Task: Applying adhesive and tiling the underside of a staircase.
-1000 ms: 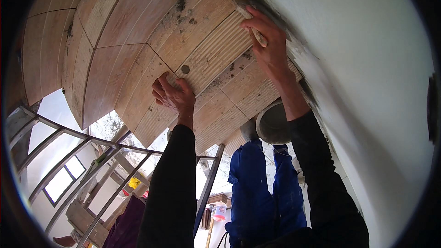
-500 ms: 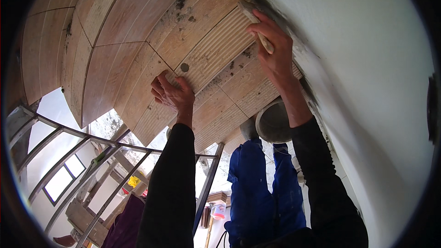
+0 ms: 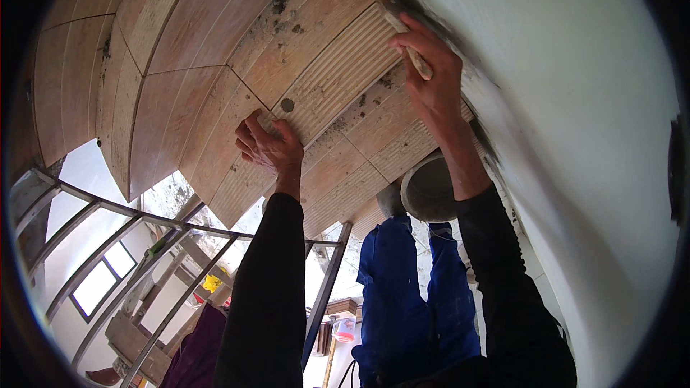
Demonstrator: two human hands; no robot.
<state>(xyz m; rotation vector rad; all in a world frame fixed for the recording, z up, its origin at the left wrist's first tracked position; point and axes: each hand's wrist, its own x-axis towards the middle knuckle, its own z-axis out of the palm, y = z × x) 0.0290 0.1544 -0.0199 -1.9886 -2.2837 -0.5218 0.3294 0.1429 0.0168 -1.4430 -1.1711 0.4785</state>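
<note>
My right hand (image 3: 435,75) is closed round a tool with a worn, pale wooden handle (image 3: 420,62). The tool's far end reaches the wall-side end of a ribbed, wood-look step tile (image 3: 345,57); its working part is hard to make out. My left hand (image 3: 272,145) presses against the steps at the other end of this tile, beside a joint. Its fingers are bent, with the thumb apart from them, and what lies under them is hidden. A round grey spot (image 3: 288,105) shows just beyond the left thumb.
A white wall (image 3: 568,100) rises along the right. Dark mortar crumbs (image 3: 280,1) lie on the wood-look tiles. A grey bucket (image 3: 430,190) stands by my blue trousers (image 3: 392,280). A metal railing (image 3: 162,221) curves at lower left, with wooden boards (image 3: 140,338) beyond it.
My right hand and its tool have shifted very slightly to the right and down. My left hand stays in nearly the same place.
</note>
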